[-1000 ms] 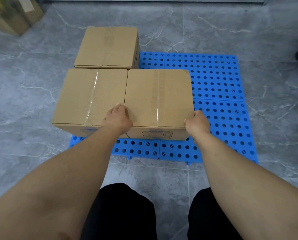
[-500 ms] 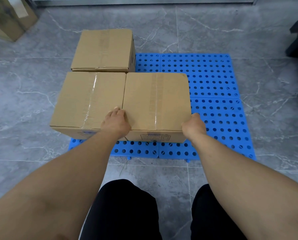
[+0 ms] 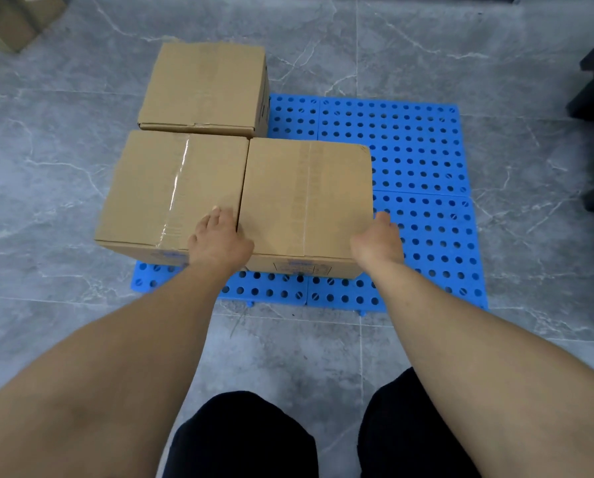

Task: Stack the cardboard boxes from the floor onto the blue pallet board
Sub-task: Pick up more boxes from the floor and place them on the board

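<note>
Three taped boxes on the blue pallet board, grey floor around.
Front box sits at the near edge against its neighbour, third box behind; left hand rests flat on top, right hand seemingly open against its side.

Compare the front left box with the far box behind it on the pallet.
The front left box carries a glossy clear tape strip across its top; the far box shows only dull tape. The left hand rests partly on the front left box, while nothing touches the far box. The front left box sits flush against the front right box; the far box has bare blue pallet to its right. Both are closed brown cardboard.
</note>
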{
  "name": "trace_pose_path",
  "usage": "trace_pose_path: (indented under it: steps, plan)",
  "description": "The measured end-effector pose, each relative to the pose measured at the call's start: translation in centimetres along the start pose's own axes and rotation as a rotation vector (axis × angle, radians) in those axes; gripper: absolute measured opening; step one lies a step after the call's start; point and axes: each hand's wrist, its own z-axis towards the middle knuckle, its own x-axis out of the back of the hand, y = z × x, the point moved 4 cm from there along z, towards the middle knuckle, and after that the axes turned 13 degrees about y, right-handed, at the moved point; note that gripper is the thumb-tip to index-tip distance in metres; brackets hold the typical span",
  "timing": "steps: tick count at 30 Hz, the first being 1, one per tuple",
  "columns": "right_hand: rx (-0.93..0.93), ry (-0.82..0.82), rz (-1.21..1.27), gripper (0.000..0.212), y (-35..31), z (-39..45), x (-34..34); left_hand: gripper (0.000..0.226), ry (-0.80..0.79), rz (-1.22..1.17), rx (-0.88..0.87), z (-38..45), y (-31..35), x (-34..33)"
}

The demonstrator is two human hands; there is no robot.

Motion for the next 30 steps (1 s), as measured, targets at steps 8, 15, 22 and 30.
trace_pose_path:
  steps: [8, 15, 22, 30]
  plan:
    - [0.191, -0.11, -0.29, 0.039, -3.9, -5.6, 6.5, 0.063, -0.034, -0.124, 0.171, -5.5, -0.4, 7.9]
    - [0.308, -0.228, -0.451, 0.024, -6.0, -13.6, 13.9, 0.054, -0.13, -0.176, 0.221, -13.3, 1.8, 15.4]
    - [0.479, -0.251, -0.509, 0.029, -11.0, -20.4, 21.3, 0.052, -0.177, -0.14, 0.237, -19.7, 3.3, 24.9]
    - [0.771, -0.278, -0.538, 0.048, -18.8, -28.0, 27.9, 0.06, -0.097, -0.122, 0.382, -26.0, 1.8, 36.5]
